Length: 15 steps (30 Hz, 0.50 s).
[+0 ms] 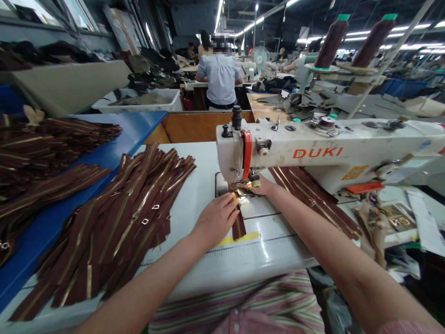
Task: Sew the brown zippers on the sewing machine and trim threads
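L hand (215, 220) is placed on the machine table, fingers (227, 208) closed together & pressed down on a brown zip w/ brass teeth (239, 226). The zip's tail end sticks out just below the fingertips, toward a yellow tape strip (239, 238), & its upper end is fed under the presser foot (240, 188) of a DUKI sewing machine (313, 153), just ahead of the L fingertips.

R hand (264, 186) is placed just R of the L fingers, near the foot. Its fingertips are partly hidden by the machine head, so grip can't be told.

Past the R fingers, more brown zips (313, 199) are laid under the machine arm. L of the L fingers, a big pile of brown zips w/ metal sliders (104, 232) is heaped on the white table (194, 195), & more zips (45, 157) are laid on a blue table (41, 227). Far beyond the fingers, brown thread cones (332, 44) are mounted on a stand & a co-worker (219, 79) in a pale shirt is seen from behind
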Tool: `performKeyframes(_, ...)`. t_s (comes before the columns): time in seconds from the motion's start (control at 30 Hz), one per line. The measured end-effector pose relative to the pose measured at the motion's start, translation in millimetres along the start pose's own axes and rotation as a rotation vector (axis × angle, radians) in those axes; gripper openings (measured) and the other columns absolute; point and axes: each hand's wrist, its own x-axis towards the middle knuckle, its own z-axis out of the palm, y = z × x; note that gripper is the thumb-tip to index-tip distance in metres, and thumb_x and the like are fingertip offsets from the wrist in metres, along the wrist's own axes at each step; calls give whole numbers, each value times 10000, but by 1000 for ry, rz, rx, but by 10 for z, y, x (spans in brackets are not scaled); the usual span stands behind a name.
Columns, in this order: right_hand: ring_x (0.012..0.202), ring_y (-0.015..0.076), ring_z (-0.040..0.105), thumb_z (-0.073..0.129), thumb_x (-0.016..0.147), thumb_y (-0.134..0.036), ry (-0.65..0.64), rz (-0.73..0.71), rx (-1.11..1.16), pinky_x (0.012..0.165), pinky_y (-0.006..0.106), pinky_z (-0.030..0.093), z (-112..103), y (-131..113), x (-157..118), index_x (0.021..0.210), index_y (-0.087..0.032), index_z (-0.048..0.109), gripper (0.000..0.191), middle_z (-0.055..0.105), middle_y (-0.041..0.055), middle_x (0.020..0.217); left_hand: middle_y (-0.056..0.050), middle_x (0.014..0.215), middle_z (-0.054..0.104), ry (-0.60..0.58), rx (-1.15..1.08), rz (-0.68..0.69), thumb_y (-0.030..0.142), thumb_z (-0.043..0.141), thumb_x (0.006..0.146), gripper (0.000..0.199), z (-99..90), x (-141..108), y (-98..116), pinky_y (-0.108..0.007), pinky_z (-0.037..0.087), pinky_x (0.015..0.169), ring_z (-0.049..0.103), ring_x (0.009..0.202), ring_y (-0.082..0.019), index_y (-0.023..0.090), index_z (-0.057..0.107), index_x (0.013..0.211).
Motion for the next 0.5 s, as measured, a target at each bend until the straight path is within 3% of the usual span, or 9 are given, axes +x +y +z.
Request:
performKeyframes(0.2, 922, 235, 650, 715, 703, -235, -44, 32, -15, 924, 395, 492, 17, 27, -13, 753, -189, 704, 69, 730, 38, 868, -133, 1205, 622, -10, -35, -24, 233, 442, 939, 267, -7, 27, -1, -416, 480, 980, 564, 1156, -244, 139, 594, 1137)
performKeyframes(0.5, 966, 238, 644, 690, 696, -165, -34, 37, -24, 921, 382, 495, 23, 23, -13, 746, -185, 697, 54, 730, 34, 893, -131, 1231, 616, -10, -53, -40, 246, 425, 945, 282, 4, 12, -4, -419, 466, 993, 545, 1188, -244, 143, 596, 1143)
